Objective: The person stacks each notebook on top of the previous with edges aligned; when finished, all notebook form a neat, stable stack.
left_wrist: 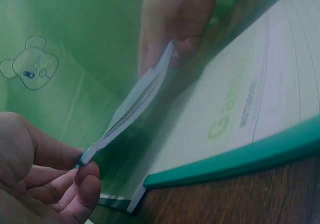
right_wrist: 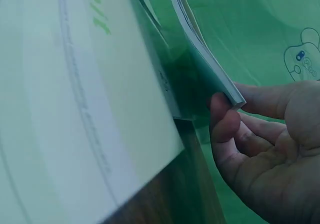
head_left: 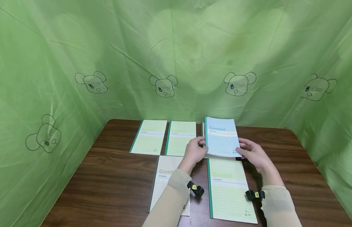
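Left fingers [left_wrist: 87,189], right fingers [right_wrist: 227,126] curled

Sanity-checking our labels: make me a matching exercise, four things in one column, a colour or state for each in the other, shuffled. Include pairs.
Column 1
1. Blue notebook
2. Front-left notebook
3. Tabletop
4. Backdrop

Column 2
A. Dark brown, wood-grained
B. Green, creased
C. Held by the left hand and right hand
D. Whitish, grey-spined

Pairs: 1-C, 2-D, 3-A, 4-B
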Demonstrator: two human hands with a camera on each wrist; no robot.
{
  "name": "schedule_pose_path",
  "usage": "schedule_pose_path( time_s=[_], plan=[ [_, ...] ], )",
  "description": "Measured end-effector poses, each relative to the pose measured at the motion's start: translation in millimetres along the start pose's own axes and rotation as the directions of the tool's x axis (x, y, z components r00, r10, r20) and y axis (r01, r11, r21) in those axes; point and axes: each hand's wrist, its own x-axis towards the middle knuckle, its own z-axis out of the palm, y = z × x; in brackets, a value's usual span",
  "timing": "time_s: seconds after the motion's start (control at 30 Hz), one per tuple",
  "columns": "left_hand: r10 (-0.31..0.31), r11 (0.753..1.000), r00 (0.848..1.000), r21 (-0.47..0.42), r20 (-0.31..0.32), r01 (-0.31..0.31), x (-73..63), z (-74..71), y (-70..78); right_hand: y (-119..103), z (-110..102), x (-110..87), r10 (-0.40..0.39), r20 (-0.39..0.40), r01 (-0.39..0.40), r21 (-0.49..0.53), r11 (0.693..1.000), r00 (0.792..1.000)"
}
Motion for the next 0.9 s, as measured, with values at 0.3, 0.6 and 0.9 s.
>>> schedule_pose_path(
  time_s=[0.3, 0.6, 0.9],
  plan=[
    [-0.074, 0.994, 0.997, -0.082, 0.010, 0.075, 1.4, -2.7, -7.6, 0.0, 6.6, 2.0, 0.029, 0.029, -0.031, 0.040, 0.999, 0.999],
    [-0.055, 0.993, 0.998, 0.099, -0.009, 0.056, 1.2, -4.5, -6.5, 4.2, 8.4, 2.9, 0.049, -0.002, -0.049, -0.010, 0.999, 0.999],
    [-0.038, 0.977, 0.999, 0.211, 0.009, 0.035, 0.2, -5.4, -5.8, 3.5, 8.5, 1.7, 0.009, 0.008, -0.008, -0.089, 0.996, 1.000]
  ],
)
